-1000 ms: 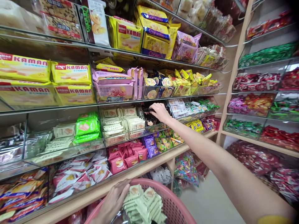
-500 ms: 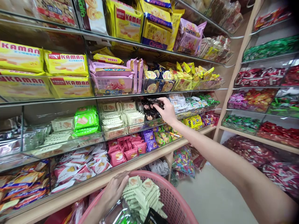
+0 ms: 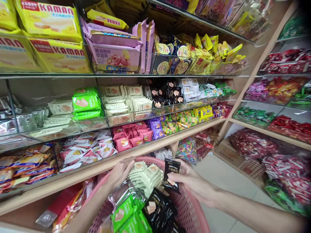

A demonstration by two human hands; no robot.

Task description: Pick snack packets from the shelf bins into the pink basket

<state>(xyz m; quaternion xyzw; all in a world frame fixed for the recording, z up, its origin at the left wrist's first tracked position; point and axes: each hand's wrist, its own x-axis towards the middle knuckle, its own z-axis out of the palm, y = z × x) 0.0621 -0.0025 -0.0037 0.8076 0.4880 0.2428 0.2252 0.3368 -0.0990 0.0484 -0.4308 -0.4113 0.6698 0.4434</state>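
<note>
My right hand (image 3: pixel 188 178) pinches a black packet marked DRYCAKE (image 3: pixel 172 173) at the right side of a pink plastic basket (image 3: pixel 191 210). My left hand (image 3: pixel 121 173) is closed over the basket's far rim at the left. Inside the basket, cream-coloured packets (image 3: pixel 147 174) stand stacked at the far side. Nearer me lie green packets (image 3: pixel 128 212), several black packets (image 3: pixel 159 207) and a clear, shiny wrapper (image 3: pixel 127 191). More black packets (image 3: pixel 167 94) sit in a shelf compartment above, between cream packets (image 3: pixel 141 103) and white packets (image 3: pixel 190 89).
Clear-fronted shelves hold yellow KAMAN packs (image 3: pixel 58 51), lilac cookie packs (image 3: pixel 114 55), pink packets (image 3: pixel 132 137) and purple packets (image 3: pixel 156 126). A wooden ledge (image 3: pixel 73 176) runs just beyond the basket. On the right, bagged red sweets (image 3: pixel 252 147) rest low beside the tiled floor (image 3: pixel 223 194).
My right hand has come down from the black packets' compartment to the basket, bringing a black packet. My view has tilted downward, showing more of the basket. My left hand stays at the rim.
</note>
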